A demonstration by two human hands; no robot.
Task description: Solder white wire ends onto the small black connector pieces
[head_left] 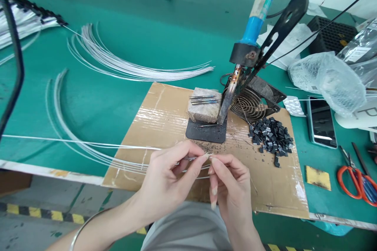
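My left hand (173,176) is closed in a pinch on a thin white wire (88,141), close to its end. Thumb and fingertips of my right hand (231,176) pinch at that same end, almost touching the left fingertips. Whether a small part sits between the fingertips is too small to tell. Beneath my hands, several more white wires (123,163) lie across a brown cardboard sheet (153,113). Just beyond my fingers, a blue-handled soldering iron (259,15) points down, its tip near a greyish block (203,114) on a black pad (206,135).
Small black parts (271,137) are heaped right of the pad, before a small fan (250,100). Farther right lie a phone (322,121), a yellow sponge (318,177) and orange-handled scissors (350,180). A curved wire bundle (141,68) lies at the back; a black cable (13,47) hangs left.
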